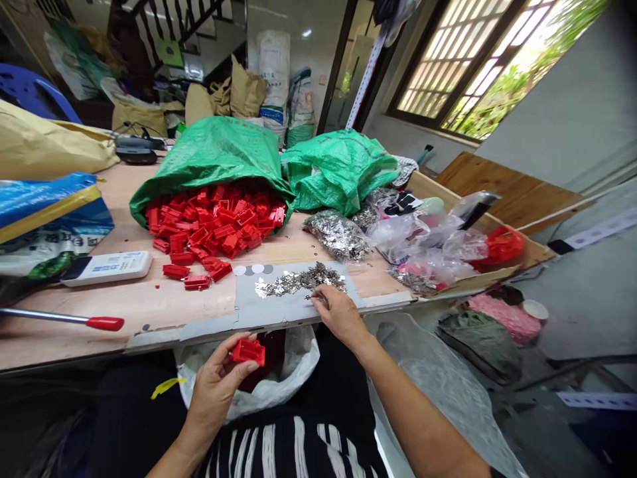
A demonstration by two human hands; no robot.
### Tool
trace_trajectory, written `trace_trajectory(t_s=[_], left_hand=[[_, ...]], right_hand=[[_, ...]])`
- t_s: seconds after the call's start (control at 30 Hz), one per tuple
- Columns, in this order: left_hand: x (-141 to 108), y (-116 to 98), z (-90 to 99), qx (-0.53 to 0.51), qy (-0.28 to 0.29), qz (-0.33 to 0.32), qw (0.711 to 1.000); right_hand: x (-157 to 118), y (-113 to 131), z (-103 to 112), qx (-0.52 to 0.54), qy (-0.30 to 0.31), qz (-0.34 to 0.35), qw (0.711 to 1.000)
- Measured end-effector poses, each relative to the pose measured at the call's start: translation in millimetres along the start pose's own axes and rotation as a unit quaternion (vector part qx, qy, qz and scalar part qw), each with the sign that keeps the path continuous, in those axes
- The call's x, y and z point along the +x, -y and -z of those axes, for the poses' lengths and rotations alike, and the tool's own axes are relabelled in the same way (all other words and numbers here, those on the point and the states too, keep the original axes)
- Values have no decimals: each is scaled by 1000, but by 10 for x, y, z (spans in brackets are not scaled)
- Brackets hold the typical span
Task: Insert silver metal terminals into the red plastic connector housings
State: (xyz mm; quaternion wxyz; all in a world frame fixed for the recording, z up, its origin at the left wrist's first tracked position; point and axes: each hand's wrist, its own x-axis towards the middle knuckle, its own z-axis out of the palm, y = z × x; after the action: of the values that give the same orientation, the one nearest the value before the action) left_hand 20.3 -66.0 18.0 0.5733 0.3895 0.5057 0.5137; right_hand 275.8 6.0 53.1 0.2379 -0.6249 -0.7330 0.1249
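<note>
Between the thumb and fingers of my left hand (pixel 216 378) is a red plastic housing (pixel 249 352), held above a white bag (pixel 298 378) that sits open at my lap. My right hand (pixel 341 315) reaches over the table's front edge, its fingertips pinched on a small metal part (pixel 309 297) whose exact shape is too small to tell. Just beyond those fingers, small silvery metal pieces (pixel 283 284) lie heaped on a grey sheet (pixel 253 309). More red housings (pixel 213 222) spill from a green woven sack (pixel 223 149) at the back left, several lying loose in front.
A second green sack (pixel 338 166) and a clear bag of metal pieces (pixel 338 236) stand behind the sheet. To the right is a wooden tray (pixel 535 252) with plastic bags. At left lie a white box-shaped device (pixel 109 267) and a red-tipped lever (pixel 104 323).
</note>
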Motion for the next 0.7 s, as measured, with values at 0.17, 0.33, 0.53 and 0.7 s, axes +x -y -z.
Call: trace_trajectory(t_s=[0.17,0.33,0.53,0.7], left_hand=[[56,-68,-33,76,0,-93,993],[71,-81,-27,198,-8,-168,966],[67,-114,-15,242,-17,-242,940],[57,-75,-6,242,-29,-260,934]], right_hand=[[-75,403,41,169,46,29,984],[-179,802,-33,235,72,97,965],[-228,900,-271,209,55,160,963],[-244,899,-307,226,55,158,960]])
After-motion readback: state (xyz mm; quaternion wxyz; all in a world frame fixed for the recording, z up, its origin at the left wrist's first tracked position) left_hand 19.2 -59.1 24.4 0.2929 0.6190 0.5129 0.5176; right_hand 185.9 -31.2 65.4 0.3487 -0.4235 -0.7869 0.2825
